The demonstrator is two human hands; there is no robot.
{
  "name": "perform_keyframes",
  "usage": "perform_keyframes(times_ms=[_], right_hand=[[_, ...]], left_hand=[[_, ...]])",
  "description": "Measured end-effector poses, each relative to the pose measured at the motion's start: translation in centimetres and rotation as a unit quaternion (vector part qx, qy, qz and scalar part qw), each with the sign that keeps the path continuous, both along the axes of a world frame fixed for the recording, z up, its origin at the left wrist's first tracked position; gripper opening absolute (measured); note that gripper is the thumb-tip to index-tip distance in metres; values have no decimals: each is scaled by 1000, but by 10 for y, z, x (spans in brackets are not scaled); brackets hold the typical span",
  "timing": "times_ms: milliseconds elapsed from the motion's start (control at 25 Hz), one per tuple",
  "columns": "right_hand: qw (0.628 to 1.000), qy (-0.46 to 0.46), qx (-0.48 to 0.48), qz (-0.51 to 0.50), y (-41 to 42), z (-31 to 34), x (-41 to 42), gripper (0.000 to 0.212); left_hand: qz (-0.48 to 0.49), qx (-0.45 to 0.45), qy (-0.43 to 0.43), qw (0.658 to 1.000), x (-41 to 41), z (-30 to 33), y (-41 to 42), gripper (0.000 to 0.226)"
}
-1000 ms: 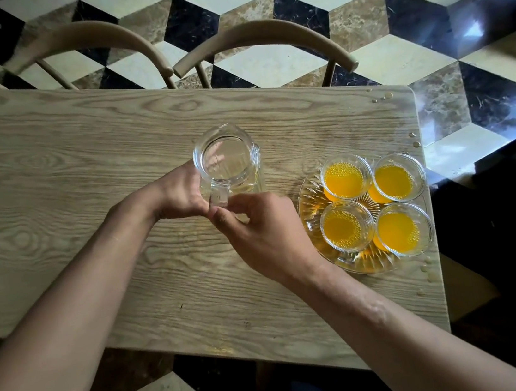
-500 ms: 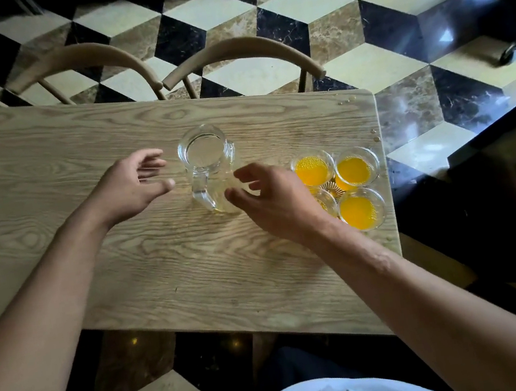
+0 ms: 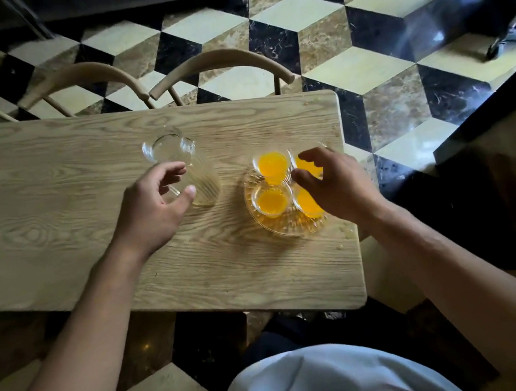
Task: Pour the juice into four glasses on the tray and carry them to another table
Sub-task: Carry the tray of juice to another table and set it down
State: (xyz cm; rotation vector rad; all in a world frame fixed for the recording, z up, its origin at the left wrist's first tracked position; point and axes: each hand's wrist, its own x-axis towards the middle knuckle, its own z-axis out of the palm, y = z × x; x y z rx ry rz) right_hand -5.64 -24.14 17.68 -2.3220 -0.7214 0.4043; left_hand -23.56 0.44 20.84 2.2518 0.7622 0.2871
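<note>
Reaching over the tray (image 3: 288,229) of four full glasses (image 3: 272,200), right hand (image 3: 336,186) loosely curled and empty, left hand (image 3: 152,210) likewise beside the drained jug (image 3: 179,166), poised to lift.

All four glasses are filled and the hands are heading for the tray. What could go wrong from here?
1. The four glasses look nearly full and crowd a small glass tray; tilting it on the lift could slop juice.
2. The right hand hovers low over the right-side glasses and could knock one.
3. The tray sits near the table edge, where droplets already lie, so glass may be slippery.
4. The left hand is close to the empty jug and could bump it.
</note>
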Motion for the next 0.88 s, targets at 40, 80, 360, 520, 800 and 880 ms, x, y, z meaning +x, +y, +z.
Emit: perform_keyframes(times_ms=[40,80,360,520,800,880], right_hand=[[1000,2,-2,-3,-11,-3,4,47],[1000,5,-3,-6,-22,-7,8,47],[998,46,-36,-21,-71,-34,25,46],[994,95,-38,-32,-85,-47,28,47],[987,132,-54,-79,-81,-82,26,41],[984,146,-53,-90,-76,-90,28,40]], left_hand=[[-2,-7,3,1000,2,-5,-14,38],[-1,-15,11,1000,3,-10,-26,38],[5,-59,77,995,0,-60,-75,30],[41,-85,94,991,1,-86,-75,27],[66,-146,125,979,26,-130,-49,28],[68,-150,123,979,35,-140,-42,30]])
